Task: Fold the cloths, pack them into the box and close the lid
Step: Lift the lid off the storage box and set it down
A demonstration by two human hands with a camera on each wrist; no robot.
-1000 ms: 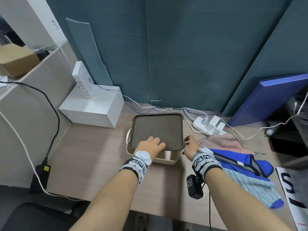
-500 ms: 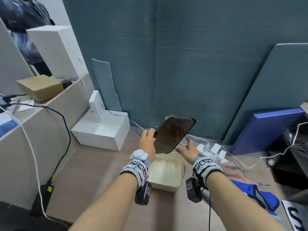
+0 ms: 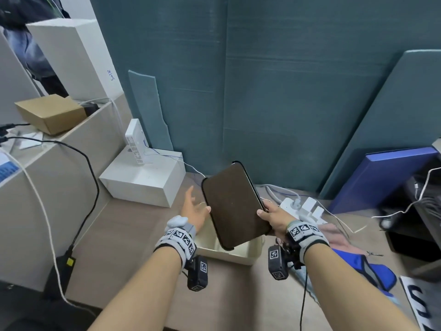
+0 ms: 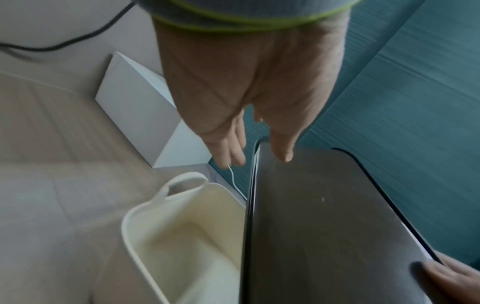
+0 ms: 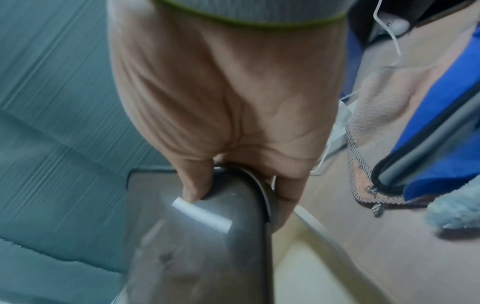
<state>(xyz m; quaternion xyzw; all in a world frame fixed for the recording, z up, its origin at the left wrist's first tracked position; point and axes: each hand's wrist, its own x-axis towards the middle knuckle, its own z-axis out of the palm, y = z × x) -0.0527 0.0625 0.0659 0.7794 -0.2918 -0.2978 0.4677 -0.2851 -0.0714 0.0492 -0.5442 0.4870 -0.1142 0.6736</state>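
Note:
My right hand (image 3: 270,215) grips the dark brown lid (image 3: 235,203) by its right edge and holds it tilted above the cream box (image 3: 248,254), thumb on top and fingers underneath (image 5: 285,197). The box (image 4: 187,226) stands open on the table and looks empty. My left hand (image 3: 195,206) is open, fingers straight, just left of the lid; its thumb (image 4: 283,148) lies near the lid's edge (image 4: 324,226). A pink cloth (image 3: 334,235), a blue cloth (image 3: 372,268) and a pale blue fluffy cloth (image 5: 457,209) lie unfolded at the right.
A white box (image 3: 143,185) carrying a small white device (image 3: 136,142) stands at the back left. A power strip (image 3: 303,206) with cables lies behind the cream box. A blue board (image 3: 386,173) leans at the right. A black cable (image 3: 90,182) hangs down the left partition.
The lid has come off the box and is raised and tilted. My left hand has let go of it and my right hand alone holds it. The head view has tipped upward.

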